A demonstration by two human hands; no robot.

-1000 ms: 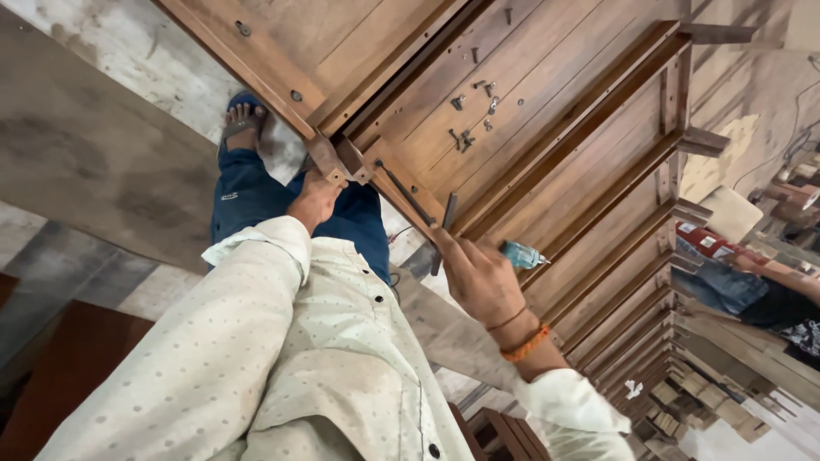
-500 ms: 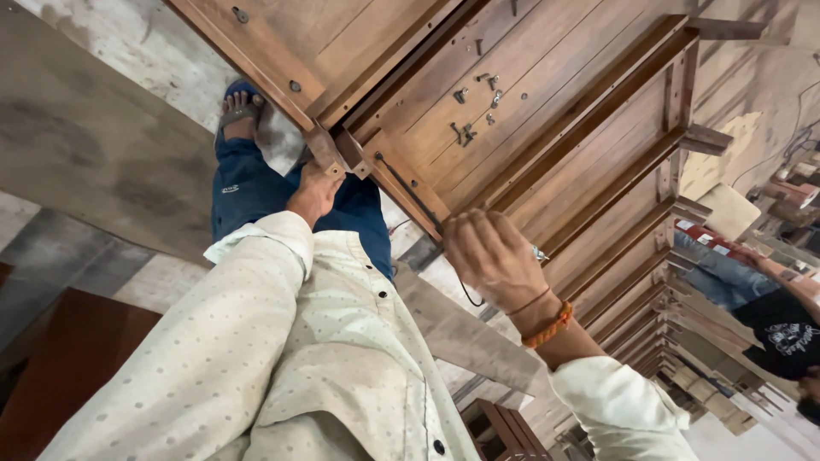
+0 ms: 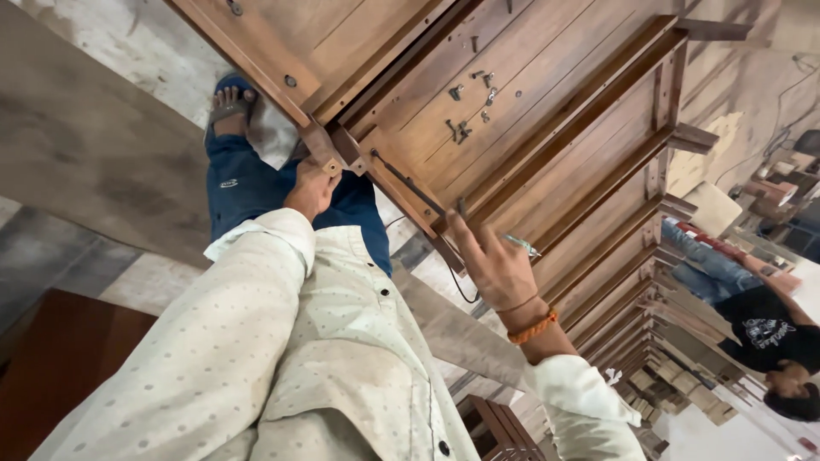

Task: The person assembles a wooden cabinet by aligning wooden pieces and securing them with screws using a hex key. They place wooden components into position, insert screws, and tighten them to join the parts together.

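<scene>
Wooden panel [image 3: 530, 111]: right hand [image 3: 495, 265] now lifted off.

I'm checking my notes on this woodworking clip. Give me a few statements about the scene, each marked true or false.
1. The left hand rests on a corner of the wooden panel. True.
2. The right hand wears an orange wristband. True.
3. Loose screws lie on the panel. True.
4. The person wears a red shirt. False: it is a cream dotted shirt.
5. The right hand's fingers are shut around a hammer. False: they are spread open, with no hammer in sight.
</scene>
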